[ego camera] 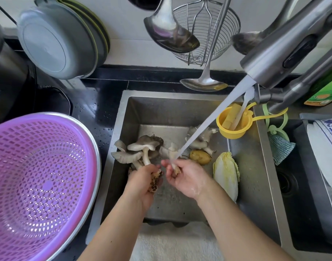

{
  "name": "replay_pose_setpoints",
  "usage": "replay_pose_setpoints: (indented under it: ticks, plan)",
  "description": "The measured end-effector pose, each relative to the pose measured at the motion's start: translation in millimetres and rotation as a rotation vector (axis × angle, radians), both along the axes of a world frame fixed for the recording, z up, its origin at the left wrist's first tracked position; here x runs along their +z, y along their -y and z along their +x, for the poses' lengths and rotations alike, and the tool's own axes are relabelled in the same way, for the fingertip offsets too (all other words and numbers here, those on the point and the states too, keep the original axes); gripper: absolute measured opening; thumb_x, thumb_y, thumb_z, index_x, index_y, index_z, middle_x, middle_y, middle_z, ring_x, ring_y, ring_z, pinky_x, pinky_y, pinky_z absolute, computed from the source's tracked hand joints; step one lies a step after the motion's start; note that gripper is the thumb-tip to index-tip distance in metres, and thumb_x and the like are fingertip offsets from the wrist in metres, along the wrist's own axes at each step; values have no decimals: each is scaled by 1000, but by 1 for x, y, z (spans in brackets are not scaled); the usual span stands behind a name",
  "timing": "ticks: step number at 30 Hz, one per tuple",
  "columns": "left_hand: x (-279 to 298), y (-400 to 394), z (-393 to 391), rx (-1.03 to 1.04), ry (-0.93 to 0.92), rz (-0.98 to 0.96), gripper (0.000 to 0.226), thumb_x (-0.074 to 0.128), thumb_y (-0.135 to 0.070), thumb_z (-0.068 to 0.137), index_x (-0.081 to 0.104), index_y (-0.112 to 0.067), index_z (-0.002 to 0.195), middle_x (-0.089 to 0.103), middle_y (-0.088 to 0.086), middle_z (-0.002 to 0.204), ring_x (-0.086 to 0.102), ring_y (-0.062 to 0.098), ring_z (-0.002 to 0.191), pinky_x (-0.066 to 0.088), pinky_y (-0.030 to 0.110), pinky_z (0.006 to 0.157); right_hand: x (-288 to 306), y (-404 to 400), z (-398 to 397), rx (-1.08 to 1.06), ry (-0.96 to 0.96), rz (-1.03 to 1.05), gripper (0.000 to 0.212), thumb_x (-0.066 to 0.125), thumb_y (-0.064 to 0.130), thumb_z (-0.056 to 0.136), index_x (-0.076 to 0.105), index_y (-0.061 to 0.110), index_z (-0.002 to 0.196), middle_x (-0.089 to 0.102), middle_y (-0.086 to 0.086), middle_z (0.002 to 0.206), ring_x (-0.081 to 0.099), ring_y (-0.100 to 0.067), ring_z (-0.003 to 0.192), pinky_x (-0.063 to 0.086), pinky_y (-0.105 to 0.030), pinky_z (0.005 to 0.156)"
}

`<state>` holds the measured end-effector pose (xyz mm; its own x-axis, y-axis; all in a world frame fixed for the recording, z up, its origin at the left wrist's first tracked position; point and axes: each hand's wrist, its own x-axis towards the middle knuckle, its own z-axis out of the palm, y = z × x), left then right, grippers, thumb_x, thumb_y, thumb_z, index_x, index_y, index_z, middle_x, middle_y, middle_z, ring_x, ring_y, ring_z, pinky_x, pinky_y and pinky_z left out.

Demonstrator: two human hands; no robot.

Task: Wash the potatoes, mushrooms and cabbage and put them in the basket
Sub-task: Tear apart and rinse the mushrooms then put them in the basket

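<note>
- Sink (255, 166), stainless steel, fills the middle of the view, with the task's vegetables lying on its floor and a white towel (172, 243) over its near edge at 6 o'clock.
- Basket (40, 183), purple perforated plastic seated in a metal bowl, stands on the black counter at 9 o'clock of the sink and holds nothing.
- Faucet (285, 48), grey metal, reaches in from 2 o'clock and sends a slanting stream of water (214, 119) down onto the right hand.
- Napa cabbage (226, 174) lies lengthwise at 3 o'clock of the hands, close to the sink's right wall.
- Left hand (144, 183) comes up from 6 o'clock, fingers curled round the dirty brown base of an oyster mushroom cluster (140, 149), whose grey caps fan out toward 11 o'clock.
- Right hand (185, 176) reaches in beside it, palm turned up, fingers cupped round a small torn mushroom piece (174, 166) directly under the stream.
- Second mushroom clump (199, 140) rests on the sink floor at 12 o'clock of the right hand.
- Yellow strainer cup (233, 121) hangs at the sink's far right corner.
- Potato (200, 157) sits between the second clump and the cabbage.
- Green bottle (325, 91) at 3 o'clock carries a label too blurred to read.
</note>
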<state>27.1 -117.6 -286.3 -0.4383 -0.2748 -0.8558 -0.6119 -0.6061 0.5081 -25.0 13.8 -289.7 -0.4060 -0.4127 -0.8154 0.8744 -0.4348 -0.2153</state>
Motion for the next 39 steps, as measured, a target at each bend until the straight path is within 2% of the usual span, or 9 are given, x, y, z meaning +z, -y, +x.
replay_pose_setpoints:
  ticks: [3, 6, 11, 16, 21, 26, 29, 33, 39]
  plan:
    - [0, 2, -1, -4, -36, 51, 27, 59, 5, 90, 69, 3, 115, 75, 20, 111, 70, 31, 101, 55, 41, 91, 0, -4, 0, -139, 71, -164, 29, 39, -6, 104, 54, -11, 128, 72, -21, 91, 62, -17, 67, 54, -24, 66]
    - [2, 0, -3, -4, -55, 67, 17, 56, 6, 91, 66, 1, 104, 70, 13, 93, 67, 24, 82, 52, 34, 72, -8, -4, -2, -146, 92, -166, 26, 36, 4, 109, 55, -4, 125, 57, -5, 68, 46, -8, 48, 41, -18, 48]
    - [3, -1, -3, -14, -60, 89, 16, 55, 6, 90, 67, 1, 101, 68, 13, 93, 64, 24, 81, 50, 34, 69, -7, 4, -2, 30, -13, -62, 30, 44, 32, 109, 58, 10, 95, 34, 7, 53, 29, -4, 37, 26, -17, 34]
    - [4, -3, -5, -37, -48, 83, 17, 57, 3, 93, 70, 1, 103, 72, 14, 90, 67, 24, 82, 51, 35, 73, -2, 9, 0, -49, -90, 10, 22, 41, -5, 104, 60, 3, 113, 57, -5, 70, 50, -9, 50, 45, -20, 47]
    - [5, -5, -11, -22, -36, 71, 15, 57, 3, 93, 67, 0, 103, 67, 17, 96, 64, 25, 81, 50, 33, 67, -1, 12, -9, 74, -144, 126, 11, 48, 13, 107, 58, 8, 106, 41, 4, 60, 33, -7, 44, 29, -19, 39]
    - [5, -4, -11, -26, -27, 96, 26, 59, 1, 91, 71, 4, 114, 74, 15, 93, 68, 21, 75, 53, 31, 67, -3, 6, -9, 115, -168, 138, 15, 56, 3, 101, 67, 1, 111, 68, -4, 74, 59, -11, 59, 52, -24, 52]
    - [6, -2, -9, -54, -27, 90, 20, 57, 4, 93, 70, 4, 109, 73, 16, 93, 66, 23, 78, 51, 31, 66, -8, -6, -6, 169, -176, 173, 18, 55, -1, 100, 69, 2, 112, 75, -7, 88, 66, -11, 65, 53, -23, 57]
    - [7, -2, -7, -43, -51, 119, 13, 60, 7, 93, 64, 6, 105, 65, 15, 83, 63, 21, 69, 50, 29, 56, -27, -27, -28, 203, -297, 573, 18, 56, 4, 102, 65, 8, 117, 75, -9, 102, 69, -16, 77, 55, -25, 60]
    - [20, -6, -2, -69, -137, 156, 16, 65, 3, 95, 62, 1, 111, 63, 13, 84, 65, 20, 70, 51, 29, 61, -52, -52, -86, 130, -586, 1080, 27, 62, 8, 99, 73, 16, 122, 70, 0, 105, 64, -22, 96, 55, -38, 89]
